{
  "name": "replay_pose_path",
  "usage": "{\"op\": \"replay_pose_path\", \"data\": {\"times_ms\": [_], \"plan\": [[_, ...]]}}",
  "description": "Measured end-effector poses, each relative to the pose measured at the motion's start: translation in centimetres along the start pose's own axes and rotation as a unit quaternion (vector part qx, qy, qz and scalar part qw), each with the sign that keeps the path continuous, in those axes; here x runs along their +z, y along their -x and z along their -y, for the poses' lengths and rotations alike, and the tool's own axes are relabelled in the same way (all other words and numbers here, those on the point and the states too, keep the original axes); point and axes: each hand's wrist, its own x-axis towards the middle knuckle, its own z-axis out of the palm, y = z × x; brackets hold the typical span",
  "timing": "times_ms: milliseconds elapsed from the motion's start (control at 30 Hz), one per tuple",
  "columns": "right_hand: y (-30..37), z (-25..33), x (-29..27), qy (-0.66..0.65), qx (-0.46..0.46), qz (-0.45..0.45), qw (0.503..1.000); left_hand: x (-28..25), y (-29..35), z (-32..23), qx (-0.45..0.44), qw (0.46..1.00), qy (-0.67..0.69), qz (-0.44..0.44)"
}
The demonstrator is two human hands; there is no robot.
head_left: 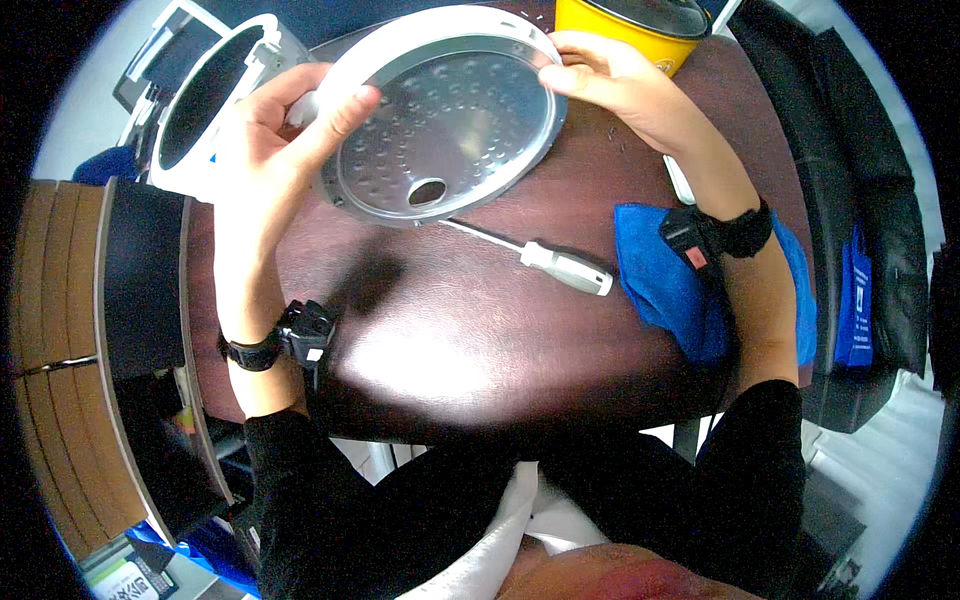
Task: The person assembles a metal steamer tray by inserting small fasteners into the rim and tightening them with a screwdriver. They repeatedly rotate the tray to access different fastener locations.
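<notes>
White cloth lies nearest; my left fingers and right fingers, closed, pinch the lid above the counter, apparently for inspection; turning it next probably needs even support.

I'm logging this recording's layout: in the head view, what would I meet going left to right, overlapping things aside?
Brown wooden cabinet front → open white appliance body → round metal-lined lid → blue cloth → blue bag.
</notes>
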Motion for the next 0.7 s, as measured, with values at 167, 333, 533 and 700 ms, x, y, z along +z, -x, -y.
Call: {"op": "replay_pose_path", "data": {"times_ms": [167,333,533,700], "plan": [[-0.2,-0.1,1.9,-0.028,-0.076,-0.085,0.993,-1.0,0.2,-0.7,0.002,1.0,-0.005,0.025],[0.4,4.5,3.0,-0.004,-0.061,-0.044,0.997,-0.6,1.0,-1.8,0.043,0.998,-0.029,0.027],[0.0,4.0,-0.8,0.224,0.026,-0.182,0.957,0.0,0.8,-1.6,0.066,0.995,-0.063,0.032],[0.9,-1.6,-4.0,0.434,0.37,0.079,0.817,0.3,0.7,-1.5,0.057,0.998,-0.04,0.001]]}}
